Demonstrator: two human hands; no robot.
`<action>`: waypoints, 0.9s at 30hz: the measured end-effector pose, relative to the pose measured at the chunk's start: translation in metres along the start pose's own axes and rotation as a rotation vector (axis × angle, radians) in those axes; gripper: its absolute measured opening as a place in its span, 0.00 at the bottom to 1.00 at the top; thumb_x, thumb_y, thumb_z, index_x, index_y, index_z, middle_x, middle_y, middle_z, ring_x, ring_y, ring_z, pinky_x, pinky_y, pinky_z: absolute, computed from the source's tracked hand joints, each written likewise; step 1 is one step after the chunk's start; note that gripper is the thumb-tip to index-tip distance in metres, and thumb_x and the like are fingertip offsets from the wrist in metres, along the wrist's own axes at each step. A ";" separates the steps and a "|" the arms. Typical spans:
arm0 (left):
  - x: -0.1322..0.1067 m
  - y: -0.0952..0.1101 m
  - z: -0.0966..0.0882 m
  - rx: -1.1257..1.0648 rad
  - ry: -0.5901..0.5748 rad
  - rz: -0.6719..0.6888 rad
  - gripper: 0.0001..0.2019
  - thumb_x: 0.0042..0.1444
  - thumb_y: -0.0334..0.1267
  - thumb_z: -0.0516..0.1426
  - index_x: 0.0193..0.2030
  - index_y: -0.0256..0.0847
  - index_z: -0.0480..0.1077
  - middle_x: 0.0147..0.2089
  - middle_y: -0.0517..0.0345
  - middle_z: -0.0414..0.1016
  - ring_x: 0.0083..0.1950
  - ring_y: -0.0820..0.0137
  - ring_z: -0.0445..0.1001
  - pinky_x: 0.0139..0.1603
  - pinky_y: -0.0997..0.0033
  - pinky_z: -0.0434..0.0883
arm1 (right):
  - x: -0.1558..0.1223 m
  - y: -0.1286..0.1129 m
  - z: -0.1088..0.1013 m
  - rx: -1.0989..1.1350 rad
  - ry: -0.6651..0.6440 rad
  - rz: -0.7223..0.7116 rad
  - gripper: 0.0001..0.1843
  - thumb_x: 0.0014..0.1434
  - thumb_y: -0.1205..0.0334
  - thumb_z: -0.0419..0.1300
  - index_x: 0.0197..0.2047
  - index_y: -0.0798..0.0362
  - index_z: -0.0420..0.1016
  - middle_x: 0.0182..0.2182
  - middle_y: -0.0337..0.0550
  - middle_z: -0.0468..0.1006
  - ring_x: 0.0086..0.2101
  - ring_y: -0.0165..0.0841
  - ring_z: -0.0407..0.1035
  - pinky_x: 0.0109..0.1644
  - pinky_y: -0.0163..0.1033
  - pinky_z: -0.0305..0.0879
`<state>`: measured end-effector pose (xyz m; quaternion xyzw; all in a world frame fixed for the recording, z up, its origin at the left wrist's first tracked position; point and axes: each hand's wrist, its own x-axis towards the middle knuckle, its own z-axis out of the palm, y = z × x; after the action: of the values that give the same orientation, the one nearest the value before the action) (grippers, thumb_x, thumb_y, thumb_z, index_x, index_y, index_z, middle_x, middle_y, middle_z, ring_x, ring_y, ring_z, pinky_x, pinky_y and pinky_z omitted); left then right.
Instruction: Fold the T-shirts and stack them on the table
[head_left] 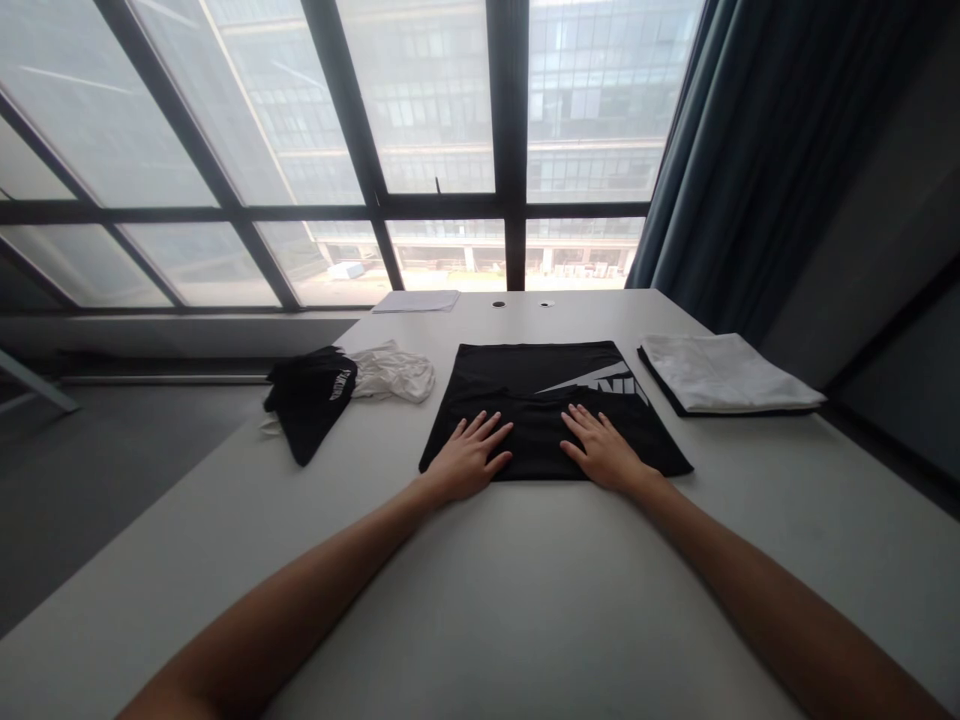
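A black T-shirt with a white print (547, 385) lies folded into a flat rectangle in the middle of the white table (525, 600). My left hand (471, 455) rests flat on its near left part, fingers spread and open. My right hand (600, 448) lies flat on its near right part, fingers also stretched out. Neither hand grips the cloth.
A crumpled black garment (311, 395) and a crumpled white one (397, 372) lie at the left. A folded white garment on a black one (724, 375) sits at the right. A sheet of paper (416, 300) lies at the far edge, by the windows. A dark curtain (750, 150) hangs at right.
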<state>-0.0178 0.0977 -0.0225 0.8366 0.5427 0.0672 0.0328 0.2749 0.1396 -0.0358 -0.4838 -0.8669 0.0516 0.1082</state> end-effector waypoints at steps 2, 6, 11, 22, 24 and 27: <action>0.000 -0.001 0.000 -0.001 0.003 0.003 0.31 0.70 0.60 0.41 0.75 0.55 0.50 0.78 0.62 0.41 0.78 0.56 0.38 0.74 0.46 0.43 | 0.000 0.014 -0.002 -0.015 0.001 0.044 0.35 0.71 0.45 0.43 0.74 0.53 0.51 0.73 0.49 0.47 0.72 0.40 0.39 0.73 0.55 0.38; 0.001 -0.002 0.002 -0.006 0.008 0.007 0.30 0.70 0.60 0.41 0.75 0.55 0.51 0.78 0.63 0.42 0.78 0.56 0.39 0.74 0.46 0.42 | -0.002 0.055 -0.008 -0.076 0.023 0.237 0.35 0.72 0.46 0.41 0.74 0.58 0.52 0.73 0.51 0.49 0.72 0.41 0.40 0.73 0.55 0.40; 0.000 -0.002 0.001 -0.010 0.008 0.014 0.30 0.70 0.60 0.42 0.75 0.55 0.50 0.78 0.62 0.43 0.78 0.56 0.40 0.74 0.45 0.43 | -0.006 0.092 -0.008 -0.094 0.038 0.377 0.34 0.71 0.48 0.40 0.72 0.59 0.55 0.73 0.52 0.50 0.71 0.42 0.43 0.72 0.57 0.43; -0.007 0.010 -0.015 -0.045 0.131 0.200 0.27 0.72 0.51 0.46 0.74 0.48 0.55 0.76 0.55 0.50 0.77 0.57 0.44 0.75 0.48 0.44 | -0.012 0.027 -0.035 -0.205 0.398 0.061 0.29 0.70 0.58 0.45 0.69 0.61 0.61 0.69 0.55 0.59 0.70 0.42 0.48 0.72 0.53 0.41; -0.012 0.021 -0.021 -0.076 0.126 0.353 0.27 0.72 0.49 0.47 0.75 0.49 0.52 0.76 0.55 0.50 0.77 0.60 0.45 0.76 0.52 0.44 | -0.011 0.006 -0.030 -0.154 0.345 -0.058 0.31 0.70 0.56 0.46 0.72 0.59 0.57 0.71 0.52 0.55 0.71 0.41 0.45 0.73 0.52 0.42; -0.021 0.035 -0.023 -0.125 -0.006 0.516 0.31 0.70 0.52 0.50 0.76 0.53 0.47 0.77 0.57 0.48 0.77 0.58 0.45 0.76 0.49 0.43 | -0.011 -0.017 -0.017 -0.083 0.175 -0.196 0.34 0.70 0.52 0.48 0.74 0.54 0.50 0.73 0.48 0.48 0.72 0.41 0.40 0.73 0.54 0.40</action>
<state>0.0024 0.0638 0.0031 0.9438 0.3063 0.1044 0.0679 0.2707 0.1208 -0.0180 -0.4036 -0.8986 -0.0377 0.1678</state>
